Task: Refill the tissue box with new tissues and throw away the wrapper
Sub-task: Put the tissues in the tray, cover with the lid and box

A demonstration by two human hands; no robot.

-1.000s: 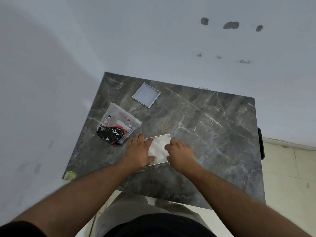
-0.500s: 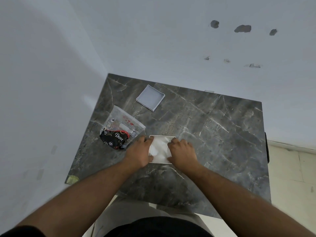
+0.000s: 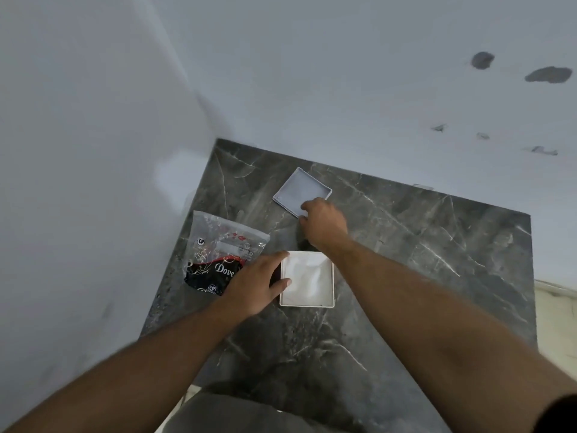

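A white square tissue box (image 3: 307, 279) sits open on the dark marble table (image 3: 421, 254), with white tissues filling it. My left hand (image 3: 254, 284) rests on the box's left edge, thumb over the rim. The grey square lid (image 3: 299, 191) lies upside down farther back. My right hand (image 3: 323, 223) reaches over to the lid's near corner, fingers touching its edge; whether they grip it I cannot tell. The clear plastic wrapper (image 3: 223, 253), with a black and red printed end, lies flat to the left of the box.
The table stands in a corner between two pale walls (image 3: 93, 151). Light floor tiles (image 3: 555, 317) show past its right edge. My lap is below the table's near edge.
My right hand left the tissue box and moved back to the grey lid. My left hand stayed at the box's left side. The view shifted closer.
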